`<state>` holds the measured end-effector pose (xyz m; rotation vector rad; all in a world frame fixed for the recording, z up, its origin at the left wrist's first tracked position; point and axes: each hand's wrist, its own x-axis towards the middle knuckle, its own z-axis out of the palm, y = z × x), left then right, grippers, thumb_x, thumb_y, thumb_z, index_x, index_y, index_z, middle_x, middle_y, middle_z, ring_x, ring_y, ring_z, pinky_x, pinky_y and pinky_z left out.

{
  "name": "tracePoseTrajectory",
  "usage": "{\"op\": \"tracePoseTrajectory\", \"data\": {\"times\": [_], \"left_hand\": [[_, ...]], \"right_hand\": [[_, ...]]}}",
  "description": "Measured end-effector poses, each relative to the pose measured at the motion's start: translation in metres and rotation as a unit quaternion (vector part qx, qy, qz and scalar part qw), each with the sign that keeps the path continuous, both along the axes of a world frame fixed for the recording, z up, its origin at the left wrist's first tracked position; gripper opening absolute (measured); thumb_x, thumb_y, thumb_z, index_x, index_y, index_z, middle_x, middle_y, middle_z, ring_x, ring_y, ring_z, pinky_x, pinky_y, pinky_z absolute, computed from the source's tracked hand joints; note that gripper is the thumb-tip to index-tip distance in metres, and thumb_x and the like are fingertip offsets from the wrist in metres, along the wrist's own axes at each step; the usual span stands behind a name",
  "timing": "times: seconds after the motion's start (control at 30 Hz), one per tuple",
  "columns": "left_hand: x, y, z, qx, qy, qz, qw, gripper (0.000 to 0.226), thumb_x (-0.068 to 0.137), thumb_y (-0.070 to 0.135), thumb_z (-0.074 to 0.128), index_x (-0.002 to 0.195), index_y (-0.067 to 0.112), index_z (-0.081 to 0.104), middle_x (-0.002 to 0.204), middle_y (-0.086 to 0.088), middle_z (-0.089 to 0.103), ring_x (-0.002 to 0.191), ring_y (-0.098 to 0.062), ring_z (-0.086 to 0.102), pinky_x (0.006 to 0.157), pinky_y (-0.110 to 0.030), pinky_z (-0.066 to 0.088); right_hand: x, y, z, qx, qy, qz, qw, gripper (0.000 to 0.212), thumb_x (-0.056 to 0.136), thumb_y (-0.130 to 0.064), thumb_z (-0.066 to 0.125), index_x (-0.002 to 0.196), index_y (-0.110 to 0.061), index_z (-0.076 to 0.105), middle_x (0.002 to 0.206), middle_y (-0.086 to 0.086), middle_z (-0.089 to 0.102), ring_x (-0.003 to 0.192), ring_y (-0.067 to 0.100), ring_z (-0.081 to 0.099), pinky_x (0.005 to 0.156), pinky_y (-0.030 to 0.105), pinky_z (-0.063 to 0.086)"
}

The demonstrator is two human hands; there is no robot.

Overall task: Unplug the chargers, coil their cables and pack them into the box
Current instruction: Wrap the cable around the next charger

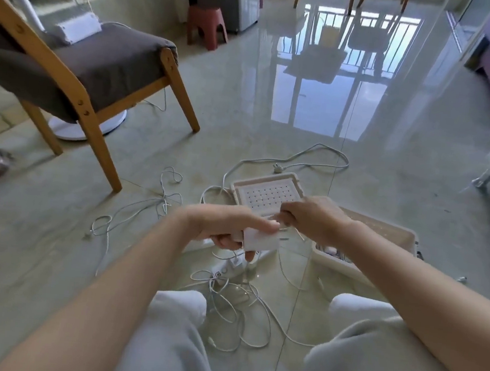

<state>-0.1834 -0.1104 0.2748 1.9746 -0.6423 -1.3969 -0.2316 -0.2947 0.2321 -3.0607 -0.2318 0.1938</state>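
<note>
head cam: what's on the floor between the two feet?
A loose tangle of white cables lies between the left foot and the right foot, with what looks like a power strip just beyond; head view.

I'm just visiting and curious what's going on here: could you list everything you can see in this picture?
charger: one, white, in left hand
cables: several, white, loose on floor
power strip: one, white, floor under hands
box: one, beige, floor, right
perforated tray: one, beige, beyond hands
chair: one, wood, grey cushion, left
stool: one, pink, far back
legs: two, grey trousers, bottom
left hand: grips charger
right hand: pinches thin cable at charger
</note>
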Motion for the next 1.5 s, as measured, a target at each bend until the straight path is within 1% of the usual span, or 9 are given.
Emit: {"op": "tracePoseTrajectory", "data": {"times": [0.13,0.27,0.5,0.6,0.73,0.97,1.13,1.27,1.5], "left_hand": [[0.002,0.022,-0.018,-0.005,-0.174,0.103,0.979,0.031,0.095,0.043,0.049,0.076,0.019,0.053,0.061,-0.003,0.059,0.037,-0.006,0.033,0.038,-0.018,0.023],[0.008,0.046,-0.028,-0.166,-0.164,0.285,0.930,0.028,0.095,0.037,0.048,0.082,0.013,0.054,0.066,-0.007,0.058,0.036,-0.002,0.038,0.037,-0.014,0.027],[-0.006,0.054,-0.034,-0.098,-0.379,0.143,0.909,0.022,0.093,0.037,0.055,0.077,0.023,0.046,0.076,0.005,0.047,0.065,-0.006,0.046,0.059,-0.017,0.034],[-0.007,0.053,-0.035,-0.068,-0.402,0.194,0.892,0.022,0.095,0.037,0.050,0.086,0.018,0.043,0.086,0.001,0.046,0.076,-0.019,0.050,0.067,-0.031,0.037],[-0.014,0.051,-0.038,-0.044,-0.397,0.222,0.889,0.021,0.098,0.033,0.045,0.092,0.015,0.038,0.098,-0.003,0.044,0.091,-0.025,0.049,0.073,-0.032,0.034],[-0.031,0.047,-0.042,-0.040,-0.388,0.254,0.885,0.020,0.100,0.029,0.040,0.098,0.010,0.038,0.104,-0.004,0.043,0.098,-0.027,0.049,0.076,-0.034,0.036],[-0.039,0.041,-0.052,-0.047,-0.339,0.343,0.875,0.028,0.100,0.033,0.039,0.104,0.006,0.042,0.106,-0.006,0.048,0.096,-0.033,0.054,0.088,-0.047,0.043],[-0.032,0.041,-0.045,-0.116,-0.160,0.473,0.859,0.027,0.102,0.033,0.036,0.103,0.006,0.038,0.098,-0.013,0.052,0.064,-0.022,0.058,0.069,-0.043,0.056],[-0.036,0.046,-0.022,-0.295,0.216,0.603,0.709,0.031,0.105,0.024,0.027,0.092,0.004,0.048,0.079,-0.017,0.049,0.053,-0.025,0.059,0.066,-0.044,0.057]], "right_hand": [[-0.005,0.019,0.014,0.010,-0.102,-0.044,0.994,0.040,0.099,-0.044,0.032,0.093,-0.020,0.063,0.088,0.000,0.066,0.079,0.023,0.060,0.061,0.028,0.034],[-0.008,0.041,0.019,0.076,-0.139,-0.100,0.982,0.040,0.098,-0.042,0.034,0.092,-0.019,0.066,0.091,0.001,0.069,0.085,0.023,0.061,0.069,0.031,0.043],[-0.016,0.067,0.029,0.187,-0.173,-0.157,0.954,0.038,0.097,-0.037,0.038,0.089,-0.016,0.068,0.087,0.003,0.068,0.084,0.024,0.060,0.070,0.032,0.044],[-0.021,0.085,0.027,0.253,-0.160,-0.164,0.940,0.035,0.098,-0.034,0.038,0.088,-0.018,0.068,0.075,-0.001,0.062,0.080,0.023,0.059,0.068,0.031,0.043],[-0.027,0.107,0.017,0.290,-0.142,-0.169,0.931,0.035,0.099,-0.029,0.032,0.099,-0.017,0.065,0.089,0.003,0.068,0.086,0.022,0.060,0.071,0.031,0.043],[-0.034,0.101,0.014,0.334,-0.135,-0.190,0.913,0.030,0.100,-0.024,0.032,0.095,-0.020,0.062,0.076,-0.001,0.063,0.080,0.022,0.061,0.074,0.033,0.045],[-0.045,0.110,0.002,0.319,-0.109,-0.162,0.927,0.031,0.100,-0.028,0.029,0.102,-0.018,0.058,0.083,0.006,0.068,0.085,0.026,0.060,0.079,0.038,0.045],[-0.057,0.122,-0.003,0.305,-0.075,-0.088,0.945,0.030,0.100,-0.031,0.029,0.105,-0.014,0.053,0.085,0.013,0.067,0.083,0.035,0.060,0.074,0.041,0.046],[-0.080,0.133,-0.013,0.244,0.023,0.053,0.968,0.024,0.100,-0.022,0.030,0.110,-0.019,0.052,0.098,0.008,0.065,0.088,0.032,0.059,0.074,0.040,0.044]]}}
